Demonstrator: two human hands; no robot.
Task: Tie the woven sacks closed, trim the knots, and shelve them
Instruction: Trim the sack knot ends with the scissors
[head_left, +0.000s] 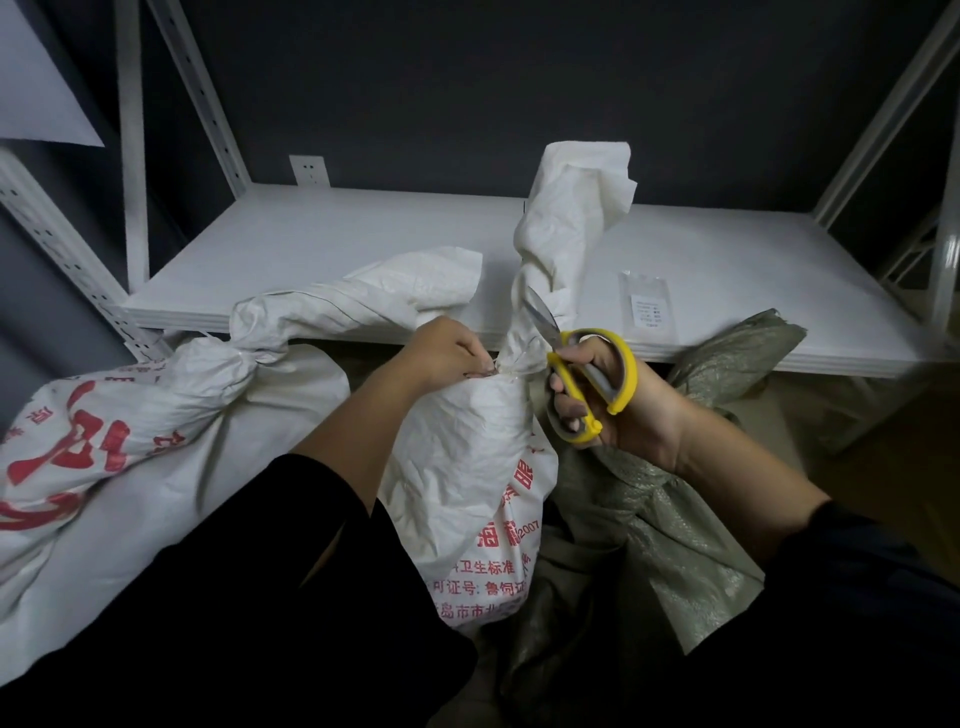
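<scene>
Upright sack (467, 447) stands before the shelf (322, 249), right of lying sack (130, 415).

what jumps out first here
Yellow scissors in the right hand, blades beside the twisted neck of the upright white sack at centre, which the left hand pinches there. A second tied sack with red print lies at left, a green sack at right, before a white shelf.

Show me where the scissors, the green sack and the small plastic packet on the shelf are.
scissors (628, 370), head view, on the yellow handle loop.
green sack (675, 545), head view, on its crumpled woven side.
plastic packet (645, 310), head view, on its printed label.
</scene>
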